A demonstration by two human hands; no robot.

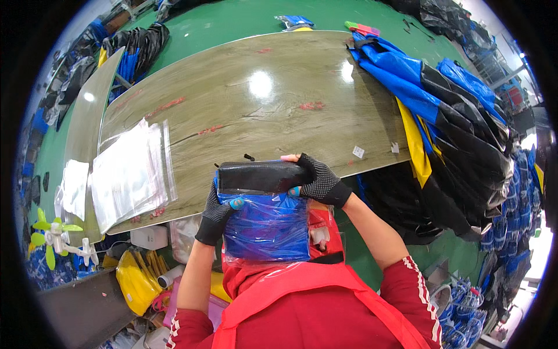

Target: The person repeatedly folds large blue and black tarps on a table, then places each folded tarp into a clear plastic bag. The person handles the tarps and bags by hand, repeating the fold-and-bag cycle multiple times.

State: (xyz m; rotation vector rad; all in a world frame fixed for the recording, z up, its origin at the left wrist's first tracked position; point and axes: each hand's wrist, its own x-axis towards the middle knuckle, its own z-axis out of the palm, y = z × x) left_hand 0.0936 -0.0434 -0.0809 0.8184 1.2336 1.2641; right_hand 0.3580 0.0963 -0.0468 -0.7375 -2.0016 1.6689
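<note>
A folded blue and black bundle (266,230) in a clear plastic bag is held in front of my body, at the near edge of the table. Its black folded strip (253,178) lies along the far side. My left hand (217,213), in a dark dotted glove, grips the bundle's left side with the thumb on top. My right hand (318,180), gloved alike, closes on the right end of the black strip. Both thumbs show blue tips. The fingers under the bundle are hidden.
The wood-patterned table (232,110) has a stack of clear plastic bags (131,177) at left. Blue, black and yellow sheeting (442,128) hangs over its right end. A small green-bladed fan (55,237) stands at lower left, near yellow folded pieces (136,282).
</note>
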